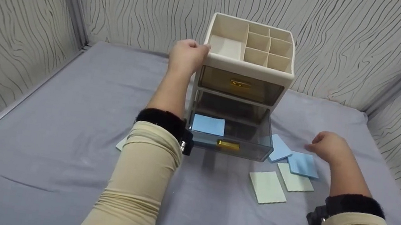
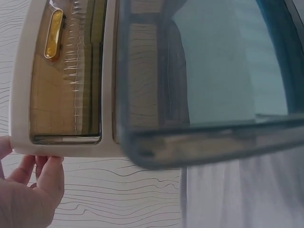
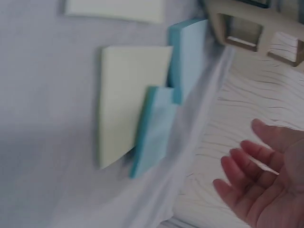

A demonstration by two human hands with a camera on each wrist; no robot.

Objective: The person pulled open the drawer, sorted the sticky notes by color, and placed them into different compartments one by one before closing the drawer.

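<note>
A cream desk organizer [image 1: 251, 66] with smoky clear drawers stands near the back wall. My left hand [image 1: 188, 56] grips its upper left front corner, fingertips against the side in the left wrist view. The lower drawer [image 1: 246, 149] is pulled out and a blue sticky-note pad [image 1: 208, 125] lies inside. The upper drawer [image 1: 218, 78] is closed. My right hand [image 1: 329, 147] hovers with loosely bent fingers, holding nothing. Nearest to it lie a blue pad [image 1: 304, 165] and a light blue pad [image 1: 279, 150]. The blue one overlaps a pale green pad [image 1: 294, 181]; another green pad [image 1: 267, 188] lies in front.
The organizer's top has a wide compartment [image 1: 226, 46] and several small ones. A pale pad [image 1: 121, 144] is mostly hidden behind the left forearm. Grey cloth [image 1: 46, 138] covers the table, and patterned walls [image 1: 141, 4] enclose its back and sides.
</note>
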